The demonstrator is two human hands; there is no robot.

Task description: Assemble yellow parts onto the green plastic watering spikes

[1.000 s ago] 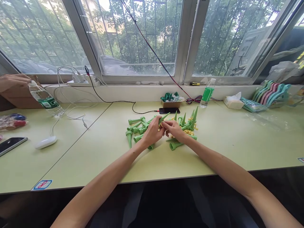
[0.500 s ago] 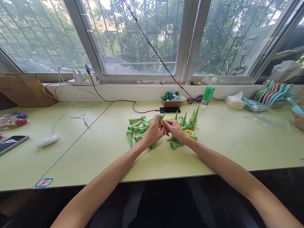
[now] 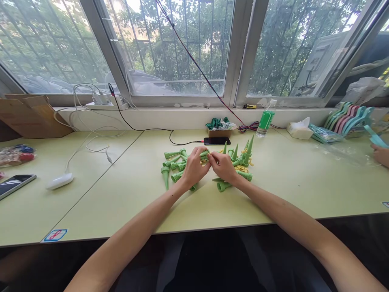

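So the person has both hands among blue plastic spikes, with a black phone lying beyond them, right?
Not quite: the head view shows that the spikes are green, not blue. The left hand and right hand are indeed among them, with the black phone lying beyond.

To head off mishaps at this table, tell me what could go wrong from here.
The right hand could knock over the upright green cones close beside it. Small yellow pieces appear loose near it and might scatter if brushed. A dark phone attached to a cable lies beyond that hand, so a forward reach might bump it.
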